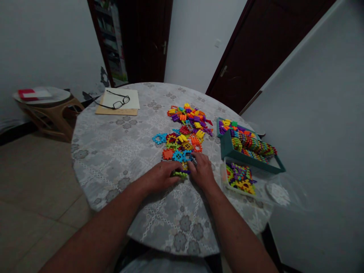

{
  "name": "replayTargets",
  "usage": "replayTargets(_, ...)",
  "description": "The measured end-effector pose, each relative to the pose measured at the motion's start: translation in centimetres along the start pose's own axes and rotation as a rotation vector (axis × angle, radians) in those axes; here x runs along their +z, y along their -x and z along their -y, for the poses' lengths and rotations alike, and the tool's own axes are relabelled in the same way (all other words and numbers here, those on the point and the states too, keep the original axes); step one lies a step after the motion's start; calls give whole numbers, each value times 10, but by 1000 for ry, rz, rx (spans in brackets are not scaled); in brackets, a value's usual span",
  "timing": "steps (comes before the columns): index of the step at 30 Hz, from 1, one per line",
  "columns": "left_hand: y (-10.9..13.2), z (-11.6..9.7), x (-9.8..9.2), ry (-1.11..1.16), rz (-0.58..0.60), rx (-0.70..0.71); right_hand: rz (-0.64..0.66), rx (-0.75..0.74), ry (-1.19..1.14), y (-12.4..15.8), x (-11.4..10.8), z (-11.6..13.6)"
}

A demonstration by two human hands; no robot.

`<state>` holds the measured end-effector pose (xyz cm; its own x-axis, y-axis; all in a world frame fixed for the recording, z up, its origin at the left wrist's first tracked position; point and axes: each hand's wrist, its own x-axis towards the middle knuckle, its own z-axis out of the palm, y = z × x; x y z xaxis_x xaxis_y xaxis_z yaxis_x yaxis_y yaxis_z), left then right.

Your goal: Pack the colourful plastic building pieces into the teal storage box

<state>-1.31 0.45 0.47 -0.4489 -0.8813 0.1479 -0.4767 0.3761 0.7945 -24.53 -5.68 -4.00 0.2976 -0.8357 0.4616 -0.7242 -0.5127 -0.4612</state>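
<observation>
Both my hands rest on a round table (113,151) covered with a grey patterned cloth. My left hand (160,175) and my right hand (202,170) have their fingers closed together on a small cluster of interlocking plastic pieces (182,173), green and purple, between them. Just beyond my fingers lies a flat patch of joined pieces (179,146) in red, blue, orange and yellow. Farther back sits a loose heap of coloured pieces (190,116).
A teal tray (227,148) with rows of stacked pieces stands at the right, a clear box (240,178) of pieces in front of it. Glasses (116,101) lie on papers at the table's far left. A low stool (51,110) stands on the floor left.
</observation>
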Motion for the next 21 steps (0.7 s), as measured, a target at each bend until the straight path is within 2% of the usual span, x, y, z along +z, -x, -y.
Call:
replayTargets(5,-1,-1,0,-39,-18,-2,-27,62,-74,-7,0,5)
replayTargets(12,0,-8,-2,-51,-11,-57,-72,258,-395,2,-27,12)
replayTargets(15,1,-6,-2,-47,-22,-58,1,199,-464,7,-37,15)
replayTargets(21,0,-1,-1,-56,-55,-84,249,11,-408,10,-50,18)
